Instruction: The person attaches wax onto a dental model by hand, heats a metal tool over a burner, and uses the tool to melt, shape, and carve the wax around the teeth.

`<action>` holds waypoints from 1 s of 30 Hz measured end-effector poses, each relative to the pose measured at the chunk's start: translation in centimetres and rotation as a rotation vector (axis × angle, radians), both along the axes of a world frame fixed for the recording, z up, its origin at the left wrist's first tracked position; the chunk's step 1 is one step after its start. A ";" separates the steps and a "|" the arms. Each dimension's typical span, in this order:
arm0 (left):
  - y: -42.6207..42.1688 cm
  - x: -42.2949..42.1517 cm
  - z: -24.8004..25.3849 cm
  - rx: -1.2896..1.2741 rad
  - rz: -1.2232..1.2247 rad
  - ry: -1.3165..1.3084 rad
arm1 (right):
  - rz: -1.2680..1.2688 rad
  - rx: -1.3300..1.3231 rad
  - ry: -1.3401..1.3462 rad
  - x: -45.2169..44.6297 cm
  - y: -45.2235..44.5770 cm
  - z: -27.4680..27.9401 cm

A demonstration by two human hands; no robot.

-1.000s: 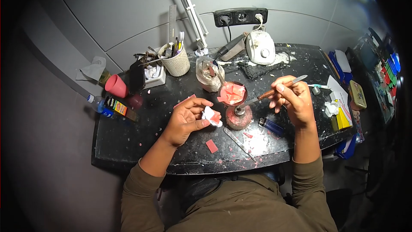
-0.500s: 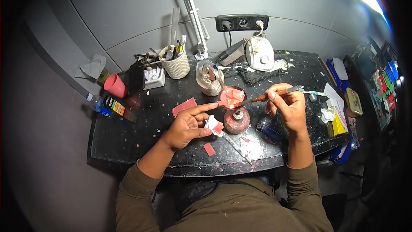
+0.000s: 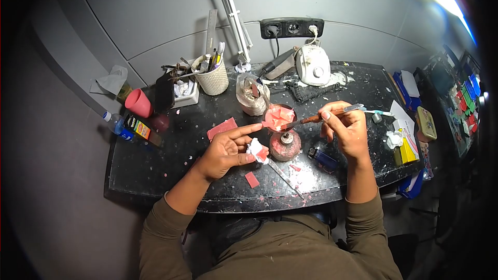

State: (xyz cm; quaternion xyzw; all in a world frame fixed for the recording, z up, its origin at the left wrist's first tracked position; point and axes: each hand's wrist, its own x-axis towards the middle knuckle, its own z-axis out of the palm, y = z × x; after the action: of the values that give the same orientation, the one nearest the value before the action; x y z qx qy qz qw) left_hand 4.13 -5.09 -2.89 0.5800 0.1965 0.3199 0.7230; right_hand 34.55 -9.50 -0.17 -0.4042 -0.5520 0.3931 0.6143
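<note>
My left hand (image 3: 224, 154) holds a small white plaster cast (image 3: 256, 149) with pink wax on it between thumb and fingers. Its index finger points out to a bit of pink wax at the left rim of a metal pan (image 3: 292, 127); I cannot tell whether it touches. Pink wax pieces (image 3: 279, 115) fill the pan. My right hand (image 3: 348, 128) grips a wooden-handled wax knife (image 3: 314, 119), its blade tip in the pan. Just below the pan stands a pink-smeared spirit burner (image 3: 286, 148), with no flame visible.
A metal tool (image 3: 285, 179), wax sheets (image 3: 222, 128) and a blue lighter (image 3: 322, 159) lie near my hands. Behind are a plaster-smeared container (image 3: 251, 101), a tool cup (image 3: 213, 79) and a white control box (image 3: 313, 66). A pink cup (image 3: 138, 103) stands left.
The knife blade has shifted very slightly left and down in the pan. My left hand and the cast keep their place; the whole view has moved a touch.
</note>
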 end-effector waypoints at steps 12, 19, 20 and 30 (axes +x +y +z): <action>0.0 0.2 -0.2 0.007 -0.027 -0.014 | -0.030 0.027 -0.011 -0.1 0.0 -0.3; -0.3 0.4 0.1 -0.022 0.008 -0.025 | -0.022 -0.065 0.103 0.4 -0.4 0.3; -0.2 0.4 0.2 -0.023 0.019 -0.032 | -0.012 -0.047 0.135 0.6 -0.5 0.3; 0.1 0.5 -1.1 -0.021 0.076 -0.037 | -0.013 0.042 0.016 0.7 -0.8 0.1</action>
State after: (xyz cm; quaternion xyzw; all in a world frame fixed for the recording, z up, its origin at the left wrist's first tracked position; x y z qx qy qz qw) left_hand 4.59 -5.02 -3.99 0.5585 0.2080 0.3559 0.7198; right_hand 35.27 -10.26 -0.09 -0.3916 -0.5527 0.3805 0.6295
